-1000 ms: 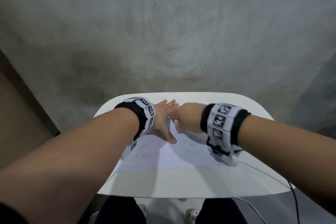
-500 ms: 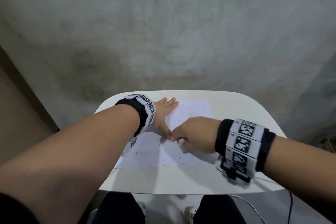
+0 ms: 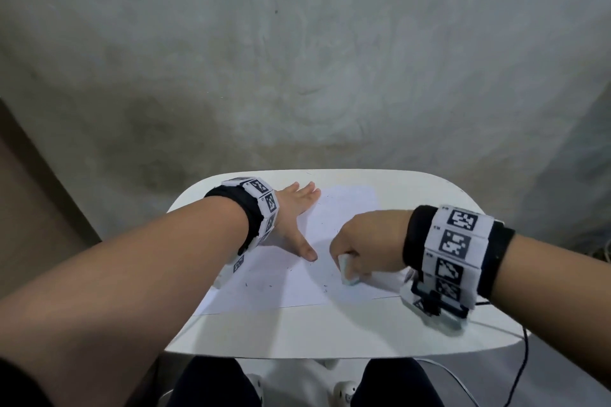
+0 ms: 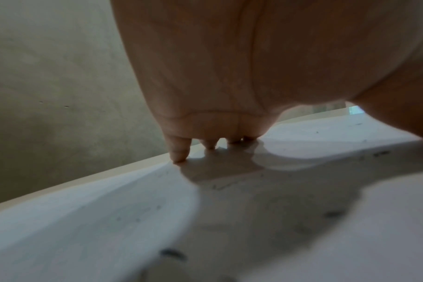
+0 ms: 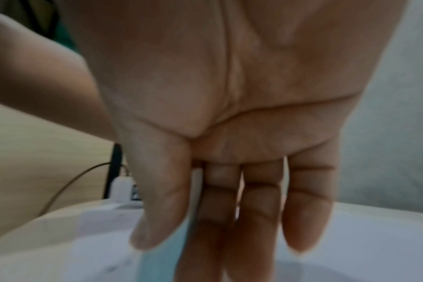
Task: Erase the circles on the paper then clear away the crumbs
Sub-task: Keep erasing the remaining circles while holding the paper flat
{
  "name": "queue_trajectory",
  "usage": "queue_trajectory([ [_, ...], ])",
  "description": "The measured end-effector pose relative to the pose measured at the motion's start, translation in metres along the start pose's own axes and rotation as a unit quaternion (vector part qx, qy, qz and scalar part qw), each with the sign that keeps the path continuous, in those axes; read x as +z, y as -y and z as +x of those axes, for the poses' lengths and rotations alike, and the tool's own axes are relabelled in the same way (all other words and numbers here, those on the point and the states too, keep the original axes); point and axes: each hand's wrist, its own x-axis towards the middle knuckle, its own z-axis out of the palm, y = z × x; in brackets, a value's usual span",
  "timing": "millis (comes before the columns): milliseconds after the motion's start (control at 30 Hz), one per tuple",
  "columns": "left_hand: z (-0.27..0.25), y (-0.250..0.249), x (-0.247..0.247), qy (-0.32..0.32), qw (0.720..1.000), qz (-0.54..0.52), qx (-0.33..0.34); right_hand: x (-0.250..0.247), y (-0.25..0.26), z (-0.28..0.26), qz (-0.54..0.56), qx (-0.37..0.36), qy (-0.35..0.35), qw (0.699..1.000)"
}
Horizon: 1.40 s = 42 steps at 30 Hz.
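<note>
**A:** What were the fingers doing on the right side?

**B:** The right hand (image 3: 367, 241) had its fingers (image 5: 258, 219) held side by side and bent down, with the thumb set against them, pinching a pale eraser (image 3: 347, 271). In the right wrist view a light blue-white strip of the eraser (image 5: 193, 200) showed between thumb and forefinger. Its lower end met the paper (image 3: 297, 277) near the sheet's near right part.

**A:** And the left?

**B:** The left hand (image 3: 294, 218) lay flat, palm down, on the far left part of the paper. Its fingers (image 3: 305, 193) were straight and close together, pointing away from the person, and the thumb was spread out to the side toward the right hand. It held nothing. From the left wrist view the fingertips (image 4: 180, 154) touched down at the edge of the white surface (image 4: 73, 209).

**A:** Where was the paper itself?

**B:** Flat on the small white surface (image 3: 330, 330), roughly in the middle, with bare white margin in front of it. Small dark crumbs (image 3: 267, 283) lay scattered across the sheet, mostly between and in front of the two hands. Whether any circles remained I could not tell.

**A:** Anything further out?

**B:** Both wrists wore bands with black-and-white square markers (image 3: 458, 241). A dark cable (image 3: 524, 357) hung off the right edge, and a grey wall (image 3: 297, 59) rose behind.
</note>
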Motion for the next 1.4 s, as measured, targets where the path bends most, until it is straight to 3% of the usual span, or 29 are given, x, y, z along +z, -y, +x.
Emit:
queue_trajectory([
  [133,0.001,-0.016,-0.007,-0.015,1.0,-0.006,0.004,-0.02,-0.037,0.024,0.045,0.092,-0.149,0.984],
  [267,0.006,-0.04,-0.017,-0.052,0.998,-0.009,0.018,-0.028,-0.053,0.055,0.035,0.169,-0.14,0.975],
  [367,0.005,-0.028,-0.029,-0.029,0.998,-0.049,0.016,-0.028,-0.057,0.067,0.022,0.191,-0.128,0.973],
  [533,0.001,0.022,-0.016,0.034,0.999,-0.006,0.006,-0.032,-0.057,0.07,-0.032,0.173,-0.095,0.98],
  [800,0.006,0.028,-0.006,0.023,0.999,-0.012,0.019,-0.024,-0.021,0.063,-0.034,0.045,-0.144,0.988],
  [933,0.007,0.026,-0.005,0.029,1.0,0.003,0.006,-0.005,-0.02,0.023,-0.041,-0.002,-0.063,0.997],
  [1000,0.006,0.025,-0.005,0.024,1.0,0.011,0.002,-0.012,-0.019,0.017,-0.049,0.002,0.015,0.999],
  [1067,0.005,0.024,-0.004,0.013,1.0,0.009,0.005,-0.028,-0.017,0.027,-0.031,0.022,0.038,0.999],
  [1200,0.003,0.026,-0.006,0.006,0.998,-0.047,0.039,-0.042,-0.007,0.063,0.015,0.034,-0.111,0.993],
  [1267,0.003,0.024,-0.006,0.005,0.998,-0.047,0.033,-0.033,-0.003,0.066,-0.02,0.039,-0.123,0.991],
  [1400,0.006,0.024,-0.004,0.014,1.0,0.008,0.006,-0.017,-0.003,0.036,-0.078,0.039,-0.003,0.996],
])
